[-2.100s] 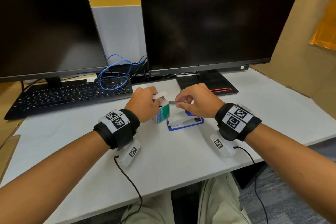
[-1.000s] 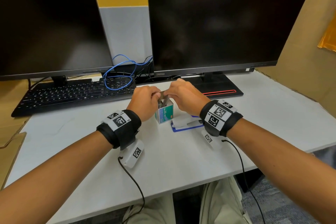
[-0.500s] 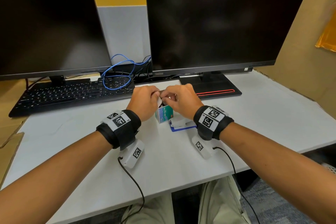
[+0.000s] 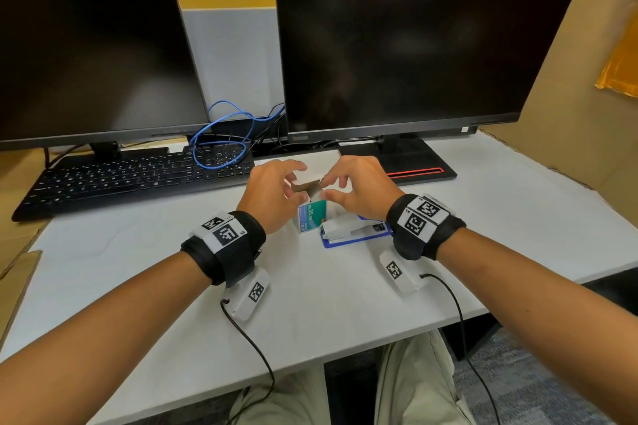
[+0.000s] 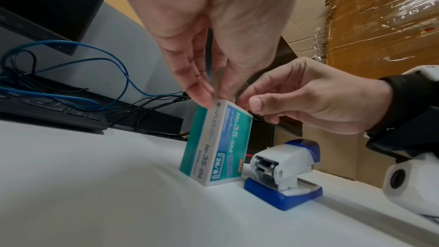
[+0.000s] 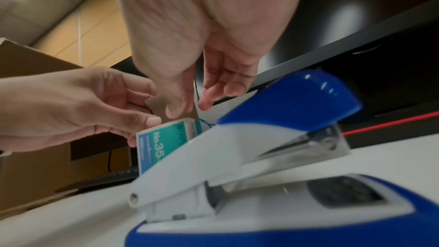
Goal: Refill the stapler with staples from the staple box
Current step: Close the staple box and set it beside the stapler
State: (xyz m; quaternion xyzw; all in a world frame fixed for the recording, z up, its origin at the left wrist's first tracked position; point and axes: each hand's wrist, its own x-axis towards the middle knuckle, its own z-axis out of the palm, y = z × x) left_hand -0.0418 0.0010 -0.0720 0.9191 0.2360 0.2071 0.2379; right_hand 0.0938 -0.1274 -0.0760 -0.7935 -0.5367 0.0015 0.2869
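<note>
A teal-and-white staple box (image 4: 312, 217) stands upright on the white desk (image 4: 328, 293), its brown top flap (image 4: 305, 186) raised. My left hand (image 4: 293, 188) pinches that flap (image 5: 215, 82) between thumb and fingers. My right hand (image 4: 328, 188) meets it from the right, with thumb and forefinger pinching the box's top edge (image 5: 247, 109). The white-and-blue stapler (image 4: 352, 229) lies shut on the desk just right of the box (image 6: 164, 142), under my right wrist. The inside of the box is hidden.
A black keyboard (image 4: 131, 179) and a blue cable loop (image 4: 221, 145) lie behind my left hand. Two dark monitors (image 4: 397, 38) stand at the back, the right one's stand (image 4: 414, 162) close behind the box. Cardboard (image 4: 569, 97) walls off the right side.
My right hand has moved left from above the stapler to the top of the box. Both hands now meet at the flap, which stands raised.
</note>
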